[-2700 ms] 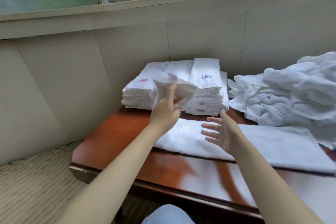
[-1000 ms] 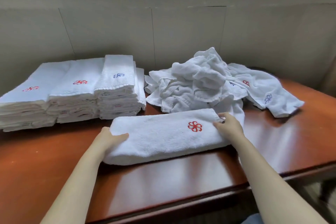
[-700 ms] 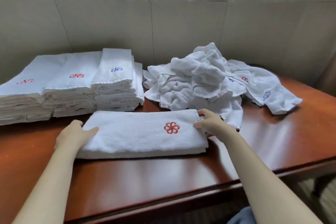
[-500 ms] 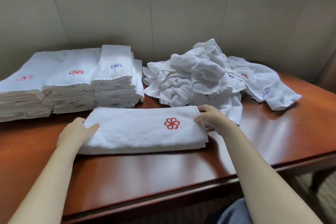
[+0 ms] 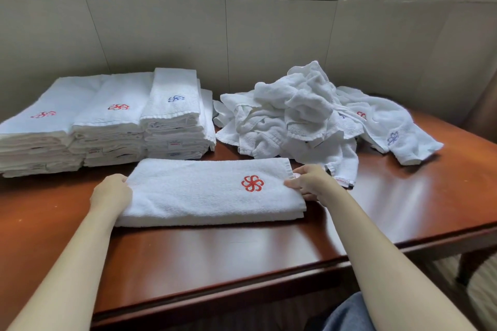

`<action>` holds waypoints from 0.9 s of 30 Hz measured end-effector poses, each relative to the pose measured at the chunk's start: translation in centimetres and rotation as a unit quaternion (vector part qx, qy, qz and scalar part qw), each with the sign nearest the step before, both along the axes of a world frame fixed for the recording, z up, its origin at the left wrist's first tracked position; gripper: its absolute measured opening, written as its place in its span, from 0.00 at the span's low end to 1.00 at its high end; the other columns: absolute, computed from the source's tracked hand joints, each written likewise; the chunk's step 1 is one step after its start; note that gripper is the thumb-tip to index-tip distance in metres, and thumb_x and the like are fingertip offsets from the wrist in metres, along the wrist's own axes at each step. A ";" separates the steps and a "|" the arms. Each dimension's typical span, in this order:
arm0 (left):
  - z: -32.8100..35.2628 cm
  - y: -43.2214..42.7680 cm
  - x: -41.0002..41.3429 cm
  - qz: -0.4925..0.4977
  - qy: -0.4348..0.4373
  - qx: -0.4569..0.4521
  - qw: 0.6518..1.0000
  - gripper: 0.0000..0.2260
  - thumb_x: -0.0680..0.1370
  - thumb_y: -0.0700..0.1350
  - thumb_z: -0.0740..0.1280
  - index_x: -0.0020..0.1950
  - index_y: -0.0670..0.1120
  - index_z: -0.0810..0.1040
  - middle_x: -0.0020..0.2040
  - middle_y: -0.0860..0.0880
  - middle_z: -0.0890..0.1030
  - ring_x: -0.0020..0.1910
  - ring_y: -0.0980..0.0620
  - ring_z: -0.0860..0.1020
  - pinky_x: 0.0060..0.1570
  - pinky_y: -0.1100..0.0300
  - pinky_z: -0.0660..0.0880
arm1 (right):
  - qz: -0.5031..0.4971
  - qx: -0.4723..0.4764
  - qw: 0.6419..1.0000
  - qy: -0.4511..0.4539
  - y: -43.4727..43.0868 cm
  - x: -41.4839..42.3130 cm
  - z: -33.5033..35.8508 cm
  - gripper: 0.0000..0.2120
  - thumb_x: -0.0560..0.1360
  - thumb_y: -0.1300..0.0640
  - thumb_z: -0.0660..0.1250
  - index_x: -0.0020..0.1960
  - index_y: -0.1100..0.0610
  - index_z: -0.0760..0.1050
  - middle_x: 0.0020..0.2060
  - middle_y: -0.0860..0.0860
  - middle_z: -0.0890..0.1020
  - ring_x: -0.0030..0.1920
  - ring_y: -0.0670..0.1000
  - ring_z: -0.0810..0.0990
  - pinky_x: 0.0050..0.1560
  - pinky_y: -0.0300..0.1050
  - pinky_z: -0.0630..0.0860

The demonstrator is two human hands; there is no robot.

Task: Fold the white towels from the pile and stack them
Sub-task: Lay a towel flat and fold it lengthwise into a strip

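- White folded towel (image 5: 209, 191), red flower emblem up, lies flat on the wooden table (image 5: 242, 244), stretched between the two hands.
- Left hand (image 5: 111, 192) holds the towel's left end. Its fingers seem tucked under the fold, though they are hidden.
- Right hand (image 5: 313, 183) pinches the right end, fingers curled round the edge.
- Beyond the left hand, against the wall, stand three stacks of folded towels (image 5: 107, 121), side by side.
- Beyond the right hand lies the loose pile (image 5: 295, 115) of unfolded towels, one trailing corner just beside the knuckles.
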State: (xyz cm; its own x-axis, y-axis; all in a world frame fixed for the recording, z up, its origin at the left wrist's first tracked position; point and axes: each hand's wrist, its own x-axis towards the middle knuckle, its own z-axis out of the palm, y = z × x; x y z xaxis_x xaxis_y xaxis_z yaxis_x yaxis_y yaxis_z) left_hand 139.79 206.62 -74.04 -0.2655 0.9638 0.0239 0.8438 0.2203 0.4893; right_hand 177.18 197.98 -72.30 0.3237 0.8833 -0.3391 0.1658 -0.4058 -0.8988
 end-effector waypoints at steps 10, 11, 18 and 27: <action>0.6 -0.5 1.1 0.040 0.097 0.003 0.995 0.16 0.77 0.33 0.56 0.63 0.40 0.73 0.63 0.36 0.69 0.61 0.36 0.69 0.58 0.47 0.68 | 0.061 -0.069 0.973 -0.213 -0.1 0.0 0.6 0.12 0.73 0.53 0.70 0.51 0.60 0.74 0.34 0.54 0.77 0.30 0.51 0.77 0.35 0.44 0.76; 0.8 -0.7 1.4 0.049 0.127 0.021 0.990 0.16 0.78 0.34 0.57 0.64 0.41 0.73 0.64 0.37 0.67 0.61 0.36 0.67 0.59 0.45 0.67 | 0.059 -0.073 0.945 -0.315 0.0 -0.3 0.7 0.15 0.74 0.52 0.68 0.54 0.60 0.73 0.40 0.55 0.79 0.38 0.54 0.79 0.39 0.45 0.75; 0.2 -0.8 6.7 -0.213 0.129 0.026 0.968 0.24 0.82 0.54 0.52 0.77 0.48 0.59 0.78 0.44 0.55 0.76 0.46 0.54 0.74 0.48 0.54 | 0.141 0.173 0.800 -0.557 2.6 -5.8 -0.9 0.20 0.80 0.48 0.56 0.69 0.55 0.66 0.69 0.54 0.66 0.70 0.54 0.62 0.68 0.52 0.60; -1.2 -0.3 5.0 -0.219 0.171 -0.014 0.960 0.28 0.81 0.61 0.45 0.79 0.51 0.50 0.79 0.50 0.48 0.78 0.53 0.46 0.74 0.48 0.43 | 0.223 0.066 0.851 -0.470 3.3 -4.8 -2.8 0.21 0.83 0.49 0.46 0.75 0.50 0.57 0.77 0.50 0.54 0.77 0.53 0.49 0.74 0.55 0.45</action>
State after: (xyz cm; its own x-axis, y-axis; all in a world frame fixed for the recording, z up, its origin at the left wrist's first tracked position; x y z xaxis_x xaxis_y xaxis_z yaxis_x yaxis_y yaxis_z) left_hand 144.78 206.30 -75.28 0.1855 0.9826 0.0103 0.9687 -0.1846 0.1658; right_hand 172.36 201.25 -75.13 0.0201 0.9998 -0.0025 0.9483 -0.0199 -0.3168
